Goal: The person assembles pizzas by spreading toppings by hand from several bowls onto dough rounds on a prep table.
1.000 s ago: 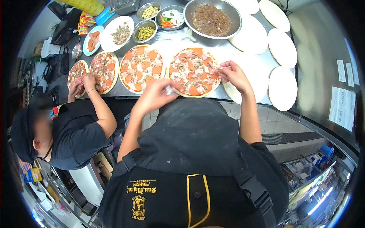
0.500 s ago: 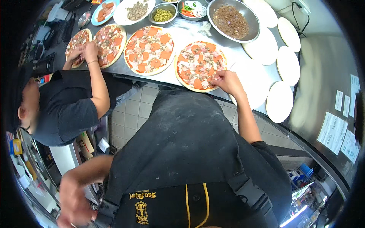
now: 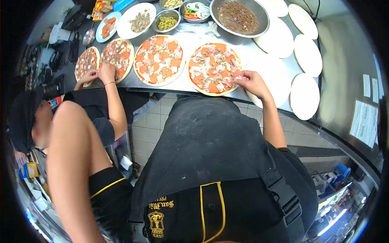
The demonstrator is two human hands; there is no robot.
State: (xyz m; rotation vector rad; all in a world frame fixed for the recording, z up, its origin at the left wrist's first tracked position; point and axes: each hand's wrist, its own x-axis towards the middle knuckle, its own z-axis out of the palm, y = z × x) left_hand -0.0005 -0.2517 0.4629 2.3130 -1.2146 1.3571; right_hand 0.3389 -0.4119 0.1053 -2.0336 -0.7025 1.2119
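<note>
My right hand is closed at the right rim of the nearest topped pizza, its fingertips pinching a small pink bit of ham. Sauce, pepperoni, ham and brown crumbled meat cover this pizza. My left arm is bent up at the elbow on the left, and its forearm runs down out of the lower edge, so the left hand is out of sight. Left of my pizza lies a second pizza with pepperoni and ham.
A co-worker's hands touch two pizzas farther left. Along the back stand a steel bowl of brown meat, olives, sliced vegetables, a meat plate and a pepperoni plate. Several plain dough rounds lie right.
My left hand has gone from the lower left out of view as the elbow rose. My right hand has drawn slightly right, off the pizza's lower edge.
</note>
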